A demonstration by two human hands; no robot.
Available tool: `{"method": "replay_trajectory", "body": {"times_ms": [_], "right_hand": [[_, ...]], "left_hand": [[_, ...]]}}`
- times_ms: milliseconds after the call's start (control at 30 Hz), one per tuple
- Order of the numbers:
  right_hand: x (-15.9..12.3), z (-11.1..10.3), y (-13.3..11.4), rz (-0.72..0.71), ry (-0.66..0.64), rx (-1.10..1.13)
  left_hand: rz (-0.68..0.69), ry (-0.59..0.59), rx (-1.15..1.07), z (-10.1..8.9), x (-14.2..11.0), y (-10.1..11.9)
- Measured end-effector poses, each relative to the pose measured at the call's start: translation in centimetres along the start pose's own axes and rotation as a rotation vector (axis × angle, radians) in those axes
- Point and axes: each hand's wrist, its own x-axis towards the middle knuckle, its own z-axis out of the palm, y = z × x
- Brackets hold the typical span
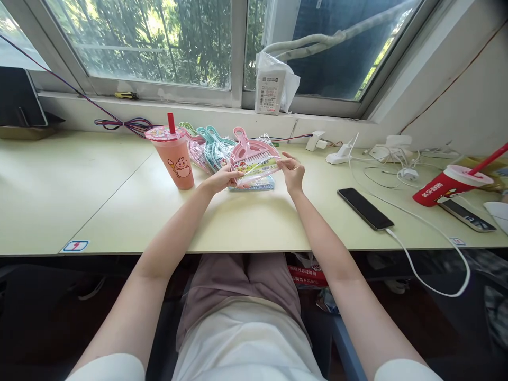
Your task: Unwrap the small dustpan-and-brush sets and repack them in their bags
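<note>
Between my two hands is a pink mini dustpan-and-brush set [254, 154] in clear plastic wrap, with a yellow-green label and a looped handle pointing away from me. My left hand [223, 179] pinches its lower left corner. At its right edge, my right hand [292, 170] grips the wrap between thumb and fingers. More wrapped sets, with a teal set [212, 138] among them, lie in a pile just behind and to the left. Under the held set, a flat blue-edged packet [262, 185] partly shows on the desk.
A pink drink cup [180, 169] with a red straw stands left of the pile. To the right lie a black phone [365, 208] on a white cable, a tilted red cup [444, 186] and tangled chargers [397, 153]. A white box [270, 91] sits on the sill.
</note>
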Motion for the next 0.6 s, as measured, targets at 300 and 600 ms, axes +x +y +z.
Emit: {"method": "replay_trajectory", "body": {"times_ms": [300,600], "right_hand": [[0.3,-0.4,-0.4,0.436,-0.259,0.306],[0.2,-0.1,-1.6,0.559,-0.186,0.463]], "left_hand": [[0.071,-0.058,0.076,-0.3,-0.1,-0.1],[0.062,0.040,0.098,1.0,-0.1,0.3]]}}
